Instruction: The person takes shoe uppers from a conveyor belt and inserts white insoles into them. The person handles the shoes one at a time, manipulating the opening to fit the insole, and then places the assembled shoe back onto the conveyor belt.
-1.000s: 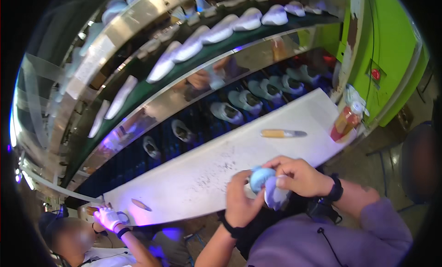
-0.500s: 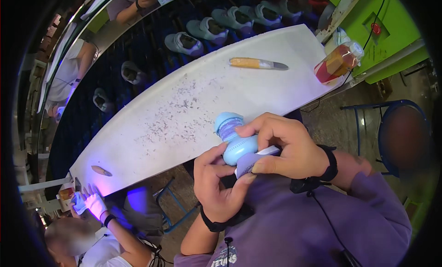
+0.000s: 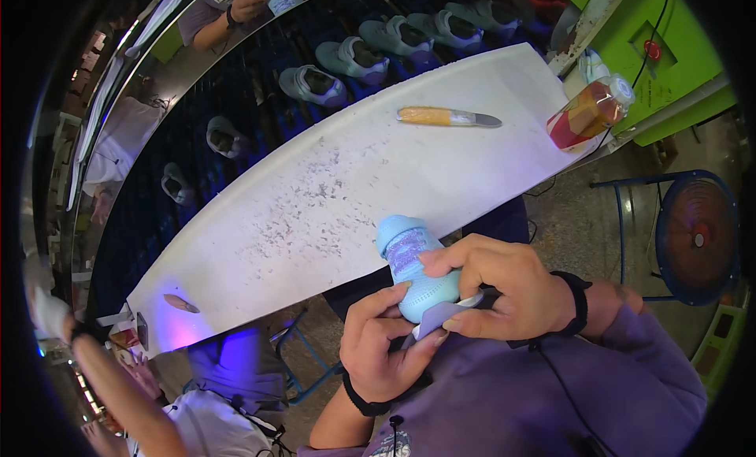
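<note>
In the head view, you have the blue shoe point(image 3: 411, 260) between your two hands, its far end reaching over the near edge of the surface point(image 3: 441, 173); whether it touches there, you cannot tell. Its long axis slants from that edge toward your body, toe nearest you. The lavender sole piece point(image 3: 429, 321) lies at the toe's near side, its visible edge running across the shoe's axis. Your left hand point(image 3: 370, 351) grips the toe from the left, thumb by the piece's lower end; your right hand point(image 3: 512, 287) clasps from the right, fingers over the upper, thumb against the piece. Both hands are equally close. A knife point(image 3: 449, 117) lies toward the surface's far right corner.
</note>
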A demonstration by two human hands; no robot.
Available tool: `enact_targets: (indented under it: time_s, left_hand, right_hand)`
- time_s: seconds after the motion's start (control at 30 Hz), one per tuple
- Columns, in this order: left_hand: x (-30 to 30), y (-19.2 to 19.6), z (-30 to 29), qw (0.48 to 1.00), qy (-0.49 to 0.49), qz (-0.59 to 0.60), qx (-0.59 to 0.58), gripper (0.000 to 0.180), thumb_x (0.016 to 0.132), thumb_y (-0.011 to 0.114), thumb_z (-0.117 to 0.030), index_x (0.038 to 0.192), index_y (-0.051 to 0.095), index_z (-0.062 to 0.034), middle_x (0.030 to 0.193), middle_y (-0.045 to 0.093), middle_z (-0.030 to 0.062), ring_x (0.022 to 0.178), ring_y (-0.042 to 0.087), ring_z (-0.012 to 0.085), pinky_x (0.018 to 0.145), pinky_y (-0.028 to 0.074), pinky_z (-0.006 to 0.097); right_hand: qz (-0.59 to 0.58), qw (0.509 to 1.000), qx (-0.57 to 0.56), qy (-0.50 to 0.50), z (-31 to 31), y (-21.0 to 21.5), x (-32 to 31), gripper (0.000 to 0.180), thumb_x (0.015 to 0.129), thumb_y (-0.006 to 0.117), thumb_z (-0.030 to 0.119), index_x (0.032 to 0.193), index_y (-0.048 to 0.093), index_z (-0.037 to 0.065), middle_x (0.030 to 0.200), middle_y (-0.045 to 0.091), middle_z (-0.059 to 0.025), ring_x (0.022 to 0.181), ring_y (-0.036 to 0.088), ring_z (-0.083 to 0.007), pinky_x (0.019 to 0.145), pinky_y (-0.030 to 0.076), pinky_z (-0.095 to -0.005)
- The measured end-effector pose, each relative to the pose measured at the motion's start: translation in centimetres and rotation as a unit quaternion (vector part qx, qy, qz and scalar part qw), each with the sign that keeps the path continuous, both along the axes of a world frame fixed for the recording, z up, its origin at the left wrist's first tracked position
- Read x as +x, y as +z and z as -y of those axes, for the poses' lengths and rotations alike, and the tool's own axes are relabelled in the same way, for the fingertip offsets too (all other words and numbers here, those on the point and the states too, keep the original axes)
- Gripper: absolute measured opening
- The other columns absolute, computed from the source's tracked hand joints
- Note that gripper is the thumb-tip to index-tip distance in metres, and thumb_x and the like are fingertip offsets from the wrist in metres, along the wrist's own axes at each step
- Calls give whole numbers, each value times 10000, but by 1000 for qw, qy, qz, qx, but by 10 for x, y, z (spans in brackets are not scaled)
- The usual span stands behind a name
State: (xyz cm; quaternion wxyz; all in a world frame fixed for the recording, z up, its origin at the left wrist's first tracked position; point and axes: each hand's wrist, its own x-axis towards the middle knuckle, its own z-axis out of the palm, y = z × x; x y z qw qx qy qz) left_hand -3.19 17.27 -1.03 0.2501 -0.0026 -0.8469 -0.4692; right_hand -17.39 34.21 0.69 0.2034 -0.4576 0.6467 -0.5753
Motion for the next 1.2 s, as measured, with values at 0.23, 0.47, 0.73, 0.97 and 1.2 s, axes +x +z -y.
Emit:
enact_targets:
  time_s: [0.23, 0.47, 0.73, 0.97, 1.2]
  left_hand:
    - [-4, 3, 0, 1000, 1, 9, -14, 389, 694, 914, -107, 831, 559, -23, 1170, 623, 213, 900, 699, 231, 744, 604, 321]
    - [-20, -6, 2, 998, 6, -34, -56, 382, 667, 902, -141, 711, 535, -45, 1051, 675, 184, 688, 666, 201, 558, 542, 287]
    - [-55, -1, -17, 997, -1, -44, -62, 406, 637, 897, -148, 748, 513, -75, 886, 582, 115, 775, 594, 228, 634, 493, 323]
    - [-67, -50, -13, 999, -5, 8, -50, 430, 575, 891, -141, 782, 517, -95, 783, 524, 92, 666, 554, 297, 571, 451, 390]
    - [-82, -46, -4, 997, -48, 15, -51, 442, 597, 904, -166, 737, 493, -88, 729, 508, 96, 620, 561, 313, 515, 432, 399]
  right_hand:
    - [4, 1000, -17, 2, 0, -5, -5, 332, 824, 805, 190, 781, 512, 41, 1135, 654, -197, 1041, 688, -325, 778, 559, -343]
    - [206, 978, 21, -11, -5, 0, -14, 327, 833, 810, 240, 998, 645, 12, 1138, 673, -167, 997, 698, -316, 854, 557, -376]
    - [141, 989, -4, 43, -4, -11, -38, 309, 1003, 530, 202, 1158, 659, -32, 1187, 674, -170, 1179, 615, -274, 1062, 439, -420]
    - [262, 961, -71, 42, -16, -44, -61, 294, 977, 480, 139, 1066, 690, -46, 1174, 683, -178, 1199, 603, -288, 1113, 389, -422]
    - [279, 960, 5, 38, -17, -29, -67, 278, 856, 610, 101, 1089, 681, -33, 1173, 683, -145, 1185, 595, -239, 1089, 393, -377]
